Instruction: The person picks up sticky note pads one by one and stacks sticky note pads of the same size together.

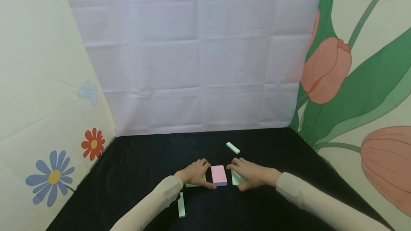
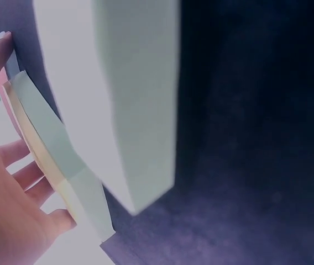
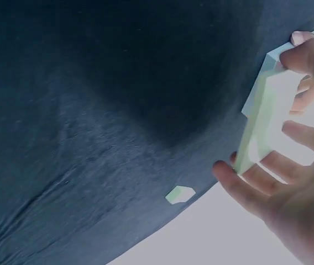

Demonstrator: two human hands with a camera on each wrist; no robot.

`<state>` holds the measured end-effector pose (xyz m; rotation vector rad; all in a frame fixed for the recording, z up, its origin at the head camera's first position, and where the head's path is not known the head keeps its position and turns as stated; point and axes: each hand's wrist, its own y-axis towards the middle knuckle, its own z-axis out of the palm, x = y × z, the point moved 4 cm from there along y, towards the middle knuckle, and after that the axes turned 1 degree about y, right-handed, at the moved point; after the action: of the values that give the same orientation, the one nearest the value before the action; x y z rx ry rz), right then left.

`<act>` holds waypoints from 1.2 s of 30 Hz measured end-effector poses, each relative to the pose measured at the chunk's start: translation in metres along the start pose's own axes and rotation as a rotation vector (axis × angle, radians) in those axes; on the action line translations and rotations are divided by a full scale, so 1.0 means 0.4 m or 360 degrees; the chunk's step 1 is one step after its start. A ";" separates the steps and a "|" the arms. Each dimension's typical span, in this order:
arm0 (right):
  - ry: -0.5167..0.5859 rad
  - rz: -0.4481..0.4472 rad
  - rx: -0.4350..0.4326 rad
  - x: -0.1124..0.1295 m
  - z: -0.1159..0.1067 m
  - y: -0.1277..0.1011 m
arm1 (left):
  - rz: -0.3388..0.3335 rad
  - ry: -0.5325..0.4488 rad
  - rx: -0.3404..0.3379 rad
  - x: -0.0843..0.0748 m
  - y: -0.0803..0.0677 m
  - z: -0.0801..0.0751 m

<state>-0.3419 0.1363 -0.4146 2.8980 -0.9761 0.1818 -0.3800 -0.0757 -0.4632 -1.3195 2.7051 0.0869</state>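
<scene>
Black cloth point(image 1: 135, 174) bears a pink block point(image 1: 219, 175) between both hands.

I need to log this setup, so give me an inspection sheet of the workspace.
Surface: black cloth table.
Job's things: pink block flat between both hands; pale green block under the right; yellowish-green block under the left.
Clutter: green bar behind, green bar in front.
Grips: left hand on its block, thumb at the pink block; right hand grips its block.
Cables: nothing seen.
Surroundings: white sheet, flower-print side walls.
</scene>
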 end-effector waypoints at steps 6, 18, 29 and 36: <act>0.0032 -0.0017 -0.0054 0.009 0.002 0.027 | -0.0013 -0.0007 0.0000 0.002 -0.001 0.002; 0.0063 -0.0097 -0.0080 0.024 0.016 0.084 | -0.0005 -0.0020 -0.0007 -0.001 -0.006 -0.003; 0.0119 -0.0095 -0.0038 0.038 0.019 0.134 | -0.0010 -0.0015 0.0020 0.006 -0.004 -0.001; 0.0157 -0.0043 0.0038 0.036 0.031 0.153 | 0.0020 -0.0026 0.0037 0.004 -0.005 -0.002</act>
<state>-0.3665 0.0775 -0.4228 2.8906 -0.9242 0.3329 -0.3797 -0.0783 -0.4628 -1.2904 2.6928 0.0669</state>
